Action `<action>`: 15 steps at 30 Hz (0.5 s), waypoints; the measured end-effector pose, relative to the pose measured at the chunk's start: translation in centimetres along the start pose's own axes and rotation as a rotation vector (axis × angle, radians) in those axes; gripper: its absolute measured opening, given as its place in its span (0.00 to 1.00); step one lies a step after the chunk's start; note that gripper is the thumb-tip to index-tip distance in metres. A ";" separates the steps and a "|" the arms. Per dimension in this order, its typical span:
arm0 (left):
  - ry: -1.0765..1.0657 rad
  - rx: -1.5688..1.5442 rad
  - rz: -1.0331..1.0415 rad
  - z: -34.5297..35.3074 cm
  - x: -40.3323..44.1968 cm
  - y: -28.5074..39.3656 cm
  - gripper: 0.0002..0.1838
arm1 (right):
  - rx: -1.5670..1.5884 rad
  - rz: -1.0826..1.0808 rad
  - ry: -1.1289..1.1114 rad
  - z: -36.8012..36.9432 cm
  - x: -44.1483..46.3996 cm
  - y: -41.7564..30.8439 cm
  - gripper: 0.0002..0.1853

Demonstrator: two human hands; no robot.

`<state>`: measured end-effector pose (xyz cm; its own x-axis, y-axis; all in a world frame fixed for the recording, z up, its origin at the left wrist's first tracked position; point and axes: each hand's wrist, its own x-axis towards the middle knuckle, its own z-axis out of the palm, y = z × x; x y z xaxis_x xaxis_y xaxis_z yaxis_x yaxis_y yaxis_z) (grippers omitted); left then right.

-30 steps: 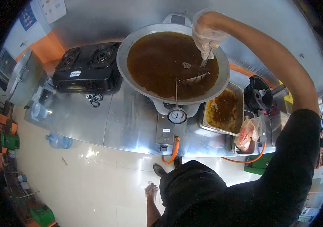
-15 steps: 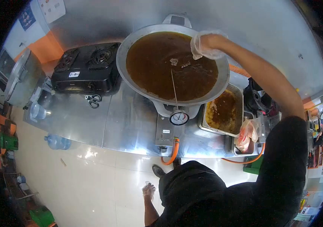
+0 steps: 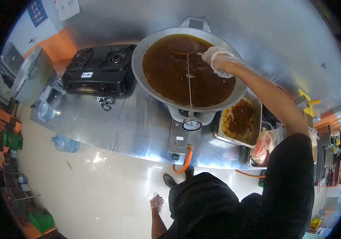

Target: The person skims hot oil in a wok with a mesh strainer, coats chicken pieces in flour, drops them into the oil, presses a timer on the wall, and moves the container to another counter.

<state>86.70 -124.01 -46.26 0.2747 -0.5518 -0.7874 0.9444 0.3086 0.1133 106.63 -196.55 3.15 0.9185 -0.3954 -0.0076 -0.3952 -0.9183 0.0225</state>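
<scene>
A wide metal wok (image 3: 137, 67) holds dark brown oil (image 3: 166, 79). My right hand (image 3: 219, 60), in a clear plastic glove, is closed around the handle of a round skimmer (image 3: 184, 46) at the far side of the wok. The skimmer's head is partly in the oil. Small pale pieces float near the middle. A dial thermometer (image 3: 191, 124) sits at the near rim, its long probe reaching over the oil. My left hand (image 3: 156, 202), also gloved, hangs low over the floor with loosely curled, parted fingers and nothing in it.
A black two-burner stove (image 3: 98, 71) stands left of the wok, with scissors (image 3: 106, 103) before it. To the right are a metal tray (image 3: 219, 129) with brown and yellow residue and a plastic bag (image 3: 265, 144). An orange hose (image 3: 188, 161) loops off the counter edge.
My right hand has moved left and down over the oil from the wok's far right rim. The skimmer's round head now shows. My left hand stays low.
</scene>
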 end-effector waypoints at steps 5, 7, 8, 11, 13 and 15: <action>0.122 0.207 0.035 1.4 -1.6 -0.7 0.05 | -0.160 -0.020 -0.006 0.7 1.2 -0.6 0.13; 0.119 0.259 0.061 1.8 -1.9 -1.1 0.07 | -0.080 0.037 -0.018 -0.4 0.3 -1.7 0.15; 0.082 0.222 0.065 1.5 -2.1 -1.3 0.06 | 0.050 0.102 0.003 -0.9 -0.6 -2.3 0.16; 0.181 0.252 0.064 2.7 -2.8 -1.8 0.05 | 0.123 0.201 -0.006 -2.9 -2.2 -4.3 0.17; 0.265 0.302 0.066 3.4 -3.1 -2.2 0.06 | 0.111 0.215 0.010 -3.4 -2.7 -4.6 0.18; 0.301 0.336 0.075 3.7 -3.3 -2.4 0.06 | 0.145 0.208 0.068 -3.4 -3.0 -4.4 0.19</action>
<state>84.19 -125.79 -41.74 0.3270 -0.2727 -0.9048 0.9437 0.0436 0.3279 105.63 -191.28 6.47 0.8141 -0.5786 0.0496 -0.5695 -0.8121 -0.1270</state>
